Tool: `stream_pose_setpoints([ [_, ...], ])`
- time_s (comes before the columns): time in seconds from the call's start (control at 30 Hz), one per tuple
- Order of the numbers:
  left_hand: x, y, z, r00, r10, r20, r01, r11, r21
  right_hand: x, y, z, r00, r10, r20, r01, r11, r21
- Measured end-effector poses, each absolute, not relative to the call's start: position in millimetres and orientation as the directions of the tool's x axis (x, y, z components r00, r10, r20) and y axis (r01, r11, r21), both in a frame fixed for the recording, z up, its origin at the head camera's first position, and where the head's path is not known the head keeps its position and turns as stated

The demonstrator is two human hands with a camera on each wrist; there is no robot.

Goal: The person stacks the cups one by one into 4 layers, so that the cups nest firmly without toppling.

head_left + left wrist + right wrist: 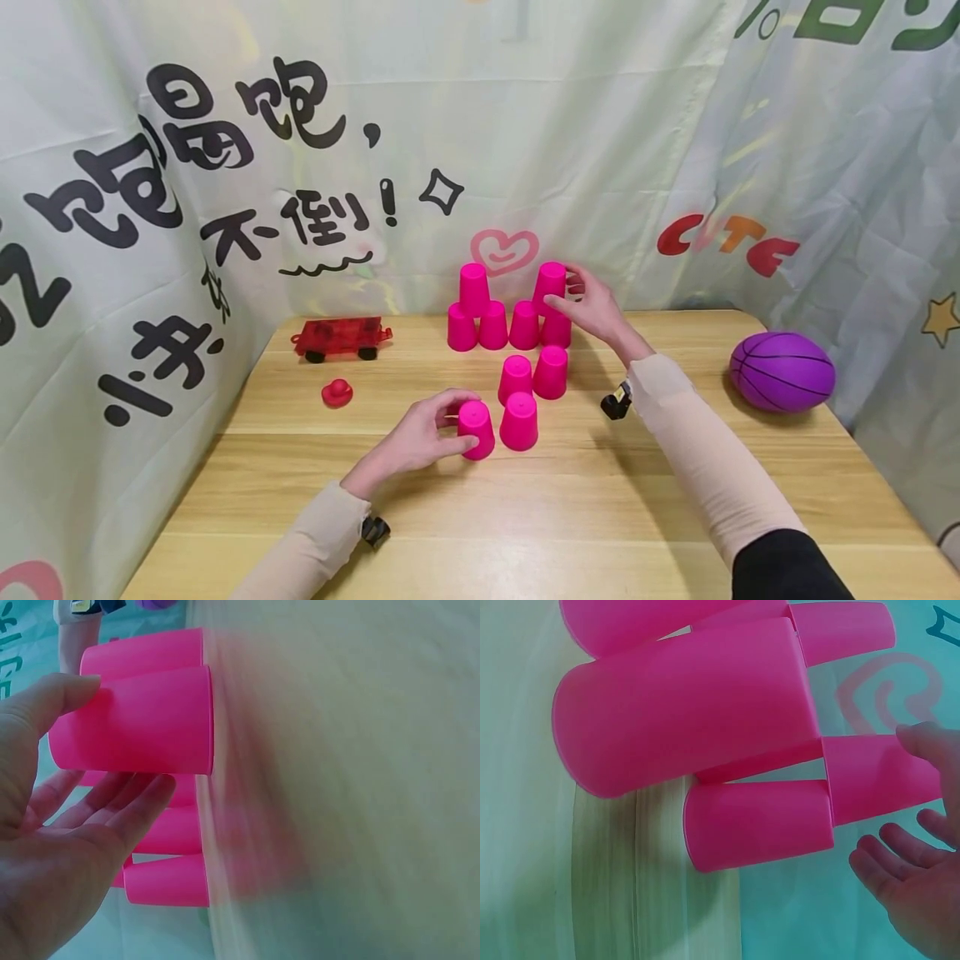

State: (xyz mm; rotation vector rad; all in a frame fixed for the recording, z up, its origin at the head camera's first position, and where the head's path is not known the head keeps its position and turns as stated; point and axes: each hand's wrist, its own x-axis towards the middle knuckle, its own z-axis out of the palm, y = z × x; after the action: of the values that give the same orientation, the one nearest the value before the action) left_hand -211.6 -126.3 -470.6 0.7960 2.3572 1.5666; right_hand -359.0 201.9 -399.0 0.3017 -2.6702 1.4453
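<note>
Pink cups stand upside down on the wooden tabletop (675, 500). Back group: four in a row with two on top. Right hand (592, 307) has thumb and fingers around the upper right cup (550, 286) of that group. Four more cups stand nearer; left hand (420, 437) grasps the front left cup (476, 427), thumb and fingers on its sides, cup base on the tabletop. Red toy car (341, 337) and small red piece (337, 392) lie left; purple ball (782, 372) right.

bright even light; blurred wrist views
</note>
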Motion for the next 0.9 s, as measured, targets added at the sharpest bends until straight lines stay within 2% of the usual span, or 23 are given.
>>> stream_pose_setpoints([
  [0.23,-213,-127,-462,-0.867,0.486,0.110,0.289,0.312,0.905,-344,217,-397,-0.982,-0.107,0.154,-0.188,0.556,-0.810],
  [0.6,-232,-129,-440,-0.902,0.387,0.192,0.330,0.331,0.884,-317,232,-403,-0.972,-0.140,0.188,-0.234,0.576,-0.783],
  [0.9,-256,-119,-423,-0.899,0.353,0.259,0.383,0.346,0.857,-296,229,-409,-0.958,-0.197,0.209,-0.286,0.595,-0.751],
])
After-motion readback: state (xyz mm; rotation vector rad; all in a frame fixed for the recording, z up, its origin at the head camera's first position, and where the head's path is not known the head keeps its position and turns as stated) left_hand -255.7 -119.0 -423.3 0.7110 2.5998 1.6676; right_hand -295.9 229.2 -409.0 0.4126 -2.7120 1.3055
